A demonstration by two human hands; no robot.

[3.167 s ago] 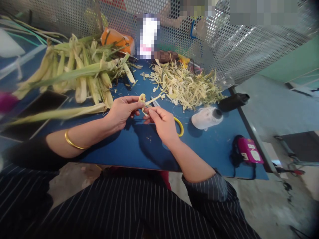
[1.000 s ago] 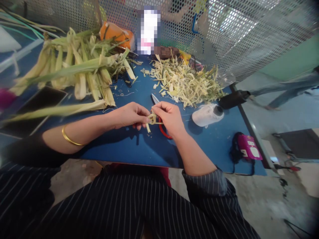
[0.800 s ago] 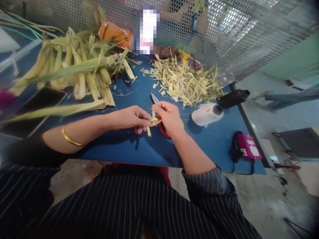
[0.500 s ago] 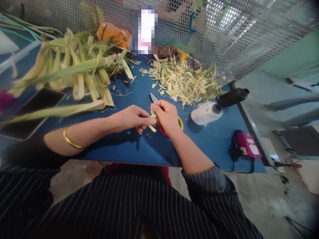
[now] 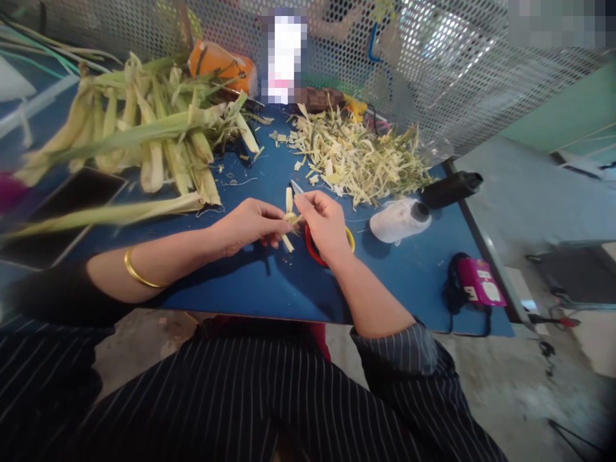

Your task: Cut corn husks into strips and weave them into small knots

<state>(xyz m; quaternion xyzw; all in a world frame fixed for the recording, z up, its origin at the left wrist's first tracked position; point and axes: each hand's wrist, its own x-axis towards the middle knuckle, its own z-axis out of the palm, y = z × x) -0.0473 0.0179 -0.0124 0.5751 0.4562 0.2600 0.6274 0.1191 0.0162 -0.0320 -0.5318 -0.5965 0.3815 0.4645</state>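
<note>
My left hand (image 5: pixel 255 221) pinches a small pale-green plant strip (image 5: pixel 288 200) that is folded or knotted across itself, one end pointing up and one down. Close against it, my right hand (image 5: pixel 326 221) has thumb and fingers closed on a short side end of the same strip. Scissors (image 5: pixel 351 239) with red and yellow handles lie on the table beneath my right hand; their blade tip shows beyond the fingers, and the rest is covered.
Long pale-green stalks (image 5: pixel 151 151) are heaped at the left over a dark tablet-like panel (image 5: pixel 62 218). Behind my hands lies a pile of plant shavings (image 5: pixel 356 154). A white thread cone (image 5: pixel 400 221), black bottle-like object (image 5: pixel 452 189) and magenta box (image 5: pixel 481 282) stand at right, near the table edge.
The strip has turned so its upper end now stands up clear of my fingers. My left hand has shifted slightly left, and my right fingers have moved to the strip's side.
</note>
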